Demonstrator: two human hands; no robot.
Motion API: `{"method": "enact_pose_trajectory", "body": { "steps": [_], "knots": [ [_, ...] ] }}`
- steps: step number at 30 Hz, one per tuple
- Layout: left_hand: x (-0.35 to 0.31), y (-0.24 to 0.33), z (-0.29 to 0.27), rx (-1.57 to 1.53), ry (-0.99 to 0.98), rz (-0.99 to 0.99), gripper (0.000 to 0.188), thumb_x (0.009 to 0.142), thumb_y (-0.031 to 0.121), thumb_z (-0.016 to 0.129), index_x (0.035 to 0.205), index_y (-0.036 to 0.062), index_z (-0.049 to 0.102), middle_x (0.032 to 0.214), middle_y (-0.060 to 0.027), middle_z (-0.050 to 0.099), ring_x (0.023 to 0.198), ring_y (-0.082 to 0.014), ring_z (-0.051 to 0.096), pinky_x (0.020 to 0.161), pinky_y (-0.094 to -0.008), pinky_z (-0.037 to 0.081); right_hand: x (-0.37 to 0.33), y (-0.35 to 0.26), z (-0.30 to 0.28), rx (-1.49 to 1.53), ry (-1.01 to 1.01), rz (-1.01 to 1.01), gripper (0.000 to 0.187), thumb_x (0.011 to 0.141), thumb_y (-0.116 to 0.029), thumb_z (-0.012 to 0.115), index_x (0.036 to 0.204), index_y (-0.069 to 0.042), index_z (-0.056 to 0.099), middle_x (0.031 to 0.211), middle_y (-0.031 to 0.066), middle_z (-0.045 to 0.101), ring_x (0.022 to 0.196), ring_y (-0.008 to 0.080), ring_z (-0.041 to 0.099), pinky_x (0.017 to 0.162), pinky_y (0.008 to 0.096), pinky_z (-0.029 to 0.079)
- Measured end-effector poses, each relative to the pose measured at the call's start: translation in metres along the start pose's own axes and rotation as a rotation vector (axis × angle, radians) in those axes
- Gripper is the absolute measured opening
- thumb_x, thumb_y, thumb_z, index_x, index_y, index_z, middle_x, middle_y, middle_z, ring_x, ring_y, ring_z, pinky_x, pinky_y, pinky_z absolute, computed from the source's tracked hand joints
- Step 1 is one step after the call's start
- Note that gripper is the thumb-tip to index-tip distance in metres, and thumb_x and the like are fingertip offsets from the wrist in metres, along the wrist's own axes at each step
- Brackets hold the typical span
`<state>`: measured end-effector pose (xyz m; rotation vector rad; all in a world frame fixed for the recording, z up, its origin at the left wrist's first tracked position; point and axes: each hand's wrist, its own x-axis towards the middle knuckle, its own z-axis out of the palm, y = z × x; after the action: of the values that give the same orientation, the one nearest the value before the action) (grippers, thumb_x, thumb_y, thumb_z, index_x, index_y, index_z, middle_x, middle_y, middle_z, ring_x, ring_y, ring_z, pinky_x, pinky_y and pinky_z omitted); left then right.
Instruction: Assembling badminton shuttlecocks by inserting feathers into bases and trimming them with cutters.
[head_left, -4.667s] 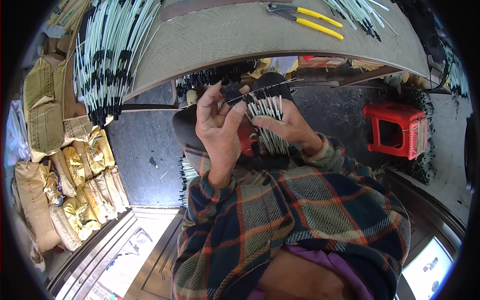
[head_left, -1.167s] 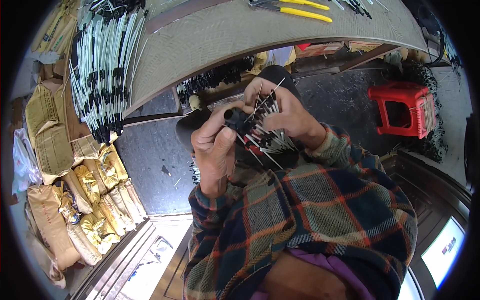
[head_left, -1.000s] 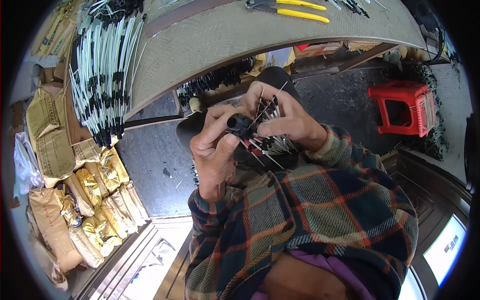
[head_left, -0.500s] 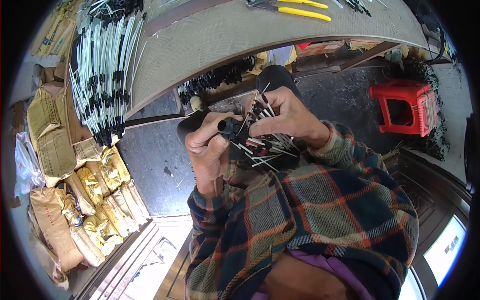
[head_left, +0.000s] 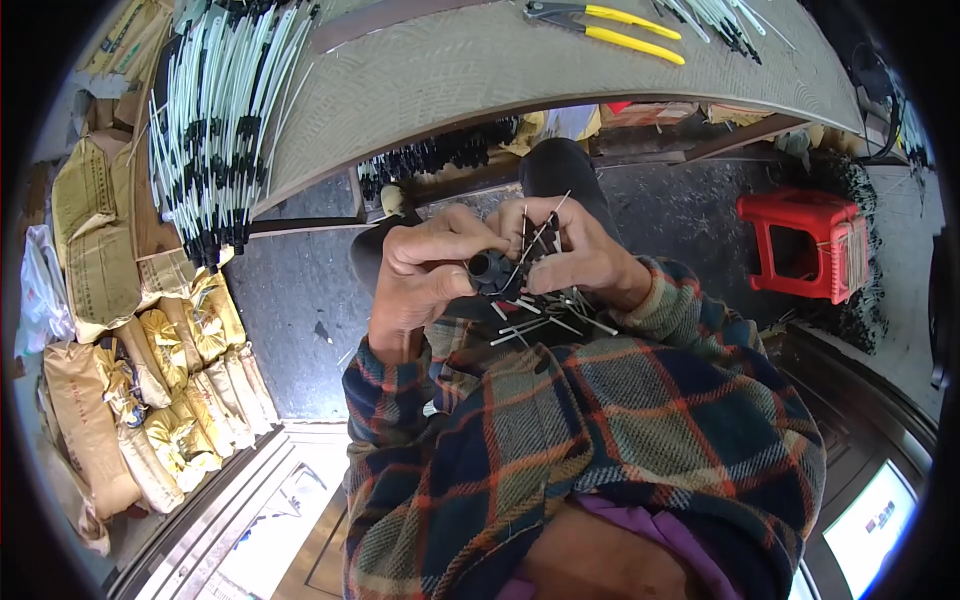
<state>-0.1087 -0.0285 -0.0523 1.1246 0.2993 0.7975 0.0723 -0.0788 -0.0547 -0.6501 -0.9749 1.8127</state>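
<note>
My left hand (head_left: 425, 265) is closed round a black hollow cylindrical piece (head_left: 490, 272), its round open end facing up. Close beside it, my right hand (head_left: 580, 262) pinches thin rods (head_left: 543, 236) with black sections, held against the cylindrical piece. One slim pale rod runs across the piece toward the right fingers. Where the rods meet the piece is partly hidden by my fingers. On my lap, just below both hands, lies a loose pile of short white-and-black rods (head_left: 555, 318).
Ahead stands a table (head_left: 430, 70) bearing a thick bundle of white-and-black rods (head_left: 220, 120), yellow-handled pliers (head_left: 630, 42) and more rods (head_left: 715, 20). A red stool (head_left: 800, 215) is on the right. Brown paper packages (head_left: 95, 425) lie at the left. Black parts (head_left: 440, 160) sit under the table.
Both hands and the black piece have shifted a little to the right in view. The rods in my right hand now spread upward differently. The table and stool appear slightly lower.
</note>
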Motion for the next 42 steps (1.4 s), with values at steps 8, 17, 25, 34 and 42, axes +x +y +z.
{"method": "enact_pose_trajectory", "body": {
  "steps": [8,17,25,34,42],
  "knots": [
    [0.0,0.001,0.016,-0.132,0.092,-0.023,0.023,0.07,0.01,0.071,0.087,-0.0038,0.063,0.079,-0.0131,0.061,0.071,-0.0164,0.057,0.067,-0.0253,0.047,-0.004,-0.004,0.0,-0.073,-0.025,-0.022,0.04,0.06,-0.025,0.078,0.077,-0.004,0.049,0.075,0.0002,0.046,0.069,0.0075,0.043,0.06,0.0213,0.031],
    [-0.005,-0.003,0.01,-0.105,0.0,0.012,0.034,0.069,0.018,0.074,0.093,-0.0051,0.064,0.084,-0.0138,0.061,0.077,-0.0182,0.059,0.071,-0.0283,0.048,-0.01,-0.002,0.002,-0.09,-0.028,-0.056,0.039,0.06,-0.022,0.081,0.076,-0.004,0.049,0.077,0.0006,0.048,0.069,0.008,0.044,0.06,0.0221,0.032],
    [0.01,0.002,-0.009,0.16,-0.204,0.188,0.032,0.067,0.027,0.073,0.086,0.0003,0.068,0.08,-0.0093,0.065,0.076,-0.018,0.054,0.079,-0.0346,0.036,-0.008,-0.004,0.002,-0.051,-0.072,0.024,0.031,0.061,-0.016,0.08,0.072,-0.002,0.055,0.073,-0.0001,0.053,0.07,0.0076,0.048,0.061,0.0219,0.036],
    [0.024,0.041,0.041,0.513,-0.018,0.234,0.042,0.075,0.023,0.065,0.109,-0.0006,0.058,0.11,-0.0153,0.056,0.112,-0.0319,0.044,0.098,-0.0446,0.029,-0.02,-0.056,0.015,-0.201,0.038,-0.246,0.036,0.06,-0.01,0.079,0.061,-0.004,0.043,0.086,0.0165,0.057,0.08,0.0173,0.053,0.068,0.0293,0.04],
    [0.002,0.018,0.06,0.421,0.339,-0.031,0.043,0.074,0.006,0.065,0.114,-0.0037,0.054,0.115,-0.0144,0.054,0.113,-0.0233,0.044,0.098,-0.0331,0.031,-0.016,-0.016,0.008,-0.638,0.3,-0.59,0.029,0.068,-0.01,0.075,0.07,-0.002,0.046,0.095,0.013,0.056,0.088,0.0169,0.052,0.076,0.0281,0.04]
  ]
}}
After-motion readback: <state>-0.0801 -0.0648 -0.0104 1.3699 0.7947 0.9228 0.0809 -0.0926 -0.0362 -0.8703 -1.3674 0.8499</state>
